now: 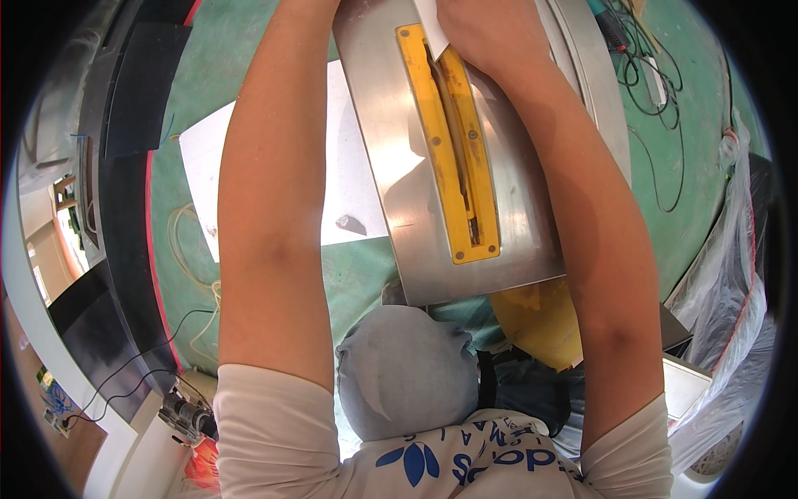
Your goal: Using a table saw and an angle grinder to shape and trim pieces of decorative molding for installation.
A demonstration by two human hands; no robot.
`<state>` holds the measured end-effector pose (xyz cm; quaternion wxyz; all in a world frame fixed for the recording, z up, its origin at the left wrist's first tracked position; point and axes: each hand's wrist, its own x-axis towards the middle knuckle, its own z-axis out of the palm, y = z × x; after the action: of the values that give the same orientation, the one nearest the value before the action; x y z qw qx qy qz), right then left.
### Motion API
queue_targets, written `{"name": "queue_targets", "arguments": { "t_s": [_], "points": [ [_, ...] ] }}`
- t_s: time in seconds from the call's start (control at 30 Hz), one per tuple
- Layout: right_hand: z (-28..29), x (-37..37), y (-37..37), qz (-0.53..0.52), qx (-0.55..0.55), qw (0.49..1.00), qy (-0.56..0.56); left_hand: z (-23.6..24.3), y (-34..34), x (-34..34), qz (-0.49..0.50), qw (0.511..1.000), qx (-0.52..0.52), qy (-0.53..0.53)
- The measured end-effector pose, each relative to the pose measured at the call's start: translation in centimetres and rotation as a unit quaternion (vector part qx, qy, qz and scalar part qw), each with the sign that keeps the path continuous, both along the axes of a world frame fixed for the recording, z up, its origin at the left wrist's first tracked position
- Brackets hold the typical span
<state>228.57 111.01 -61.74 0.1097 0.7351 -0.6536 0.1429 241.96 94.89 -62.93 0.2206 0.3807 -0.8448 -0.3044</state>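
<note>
A curved, shiny metal panel [374, 108] lies in front of me, with a long yellow plate [460, 246] fixed on it by several screws. Down the middle of the yellow plate runs a dark, narrow slot. My right hand [490, 33] is bent over the far end of the plate, its fingers closed on a white flat piece [431, 32] whose pointed lower end meets the slot. The upper part of that piece is cut off by the top edge. My left forearm [278, 141] reaches past the panel's left side; its hand lies beyond the top edge.
A white sheet [353, 183] with a dark mark lies left of the panel on the green floor [665, 208]. Black cables [644, 62] coil at the far right, near clear plastic sheeting [723, 266]. A grey cloth-covered rounded shape [407, 374] and yellow material [540, 320] sit close below the panel.
</note>
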Motion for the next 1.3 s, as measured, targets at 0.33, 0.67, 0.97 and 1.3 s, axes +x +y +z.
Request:
{"name": "queue_targets", "arguments": {
  "t_s": [0.33, 0.67, 0.97, 1.3],
  "points": [
    [-0.3, 0.6, 0.4, -0.042, -0.049, 0.988, -0.143, -0.2, -0.1, -0.1, 0.0, 1.0, 0.006, -0.004],
    [-0.2, 0.8, 0.6, -0.041, -0.07, 0.986, -0.146, -0.3, -0.2, 0.0, -0.009, 1.0, 0.015, 0.006],
    [0.1, 0.8, 0.7, -0.035, -0.042, 0.988, -0.142, -0.3, -0.3, 0.1, -0.013, 0.999, 0.035, 0.007],
    [0.4, 0.9, 1.1, -0.057, -0.039, 0.986, -0.154, -0.5, -0.2, -0.3, -0.019, 0.999, 0.039, 0.028]
  ]
}}
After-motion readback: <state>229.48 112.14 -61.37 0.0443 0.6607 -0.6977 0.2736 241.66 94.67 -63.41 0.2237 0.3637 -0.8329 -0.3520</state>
